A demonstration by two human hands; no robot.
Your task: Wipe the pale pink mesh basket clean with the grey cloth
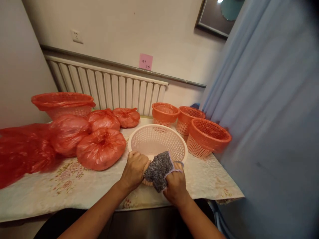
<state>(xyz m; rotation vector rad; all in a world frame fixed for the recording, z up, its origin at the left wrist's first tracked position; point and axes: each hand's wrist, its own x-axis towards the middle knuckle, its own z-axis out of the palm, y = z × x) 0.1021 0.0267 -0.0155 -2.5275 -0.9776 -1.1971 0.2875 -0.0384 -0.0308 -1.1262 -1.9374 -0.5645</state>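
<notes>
A dark grey, fuzzy cloth with lilac edging (159,171) is stretched between my two hands, above the near rim of a pale plastic basket (171,144). My left hand (136,168) is closed on the cloth's left end, its fingers curled. Wrapped round the lilac-edged right side is my right hand (176,184), also closed. The cloth and hands hide the near part of the basket. What lies at the bottom of the basket is mostly covered.
Red plastic bags (101,149), tied or bunched, crowd the left of the flowered tablecloth (99,186). Behind them stands a wide bag-lined basket (62,99). Several smaller bag-lined baskets (209,134) are at the right, beside a blue curtain (261,116). A radiator (107,83) runs behind.
</notes>
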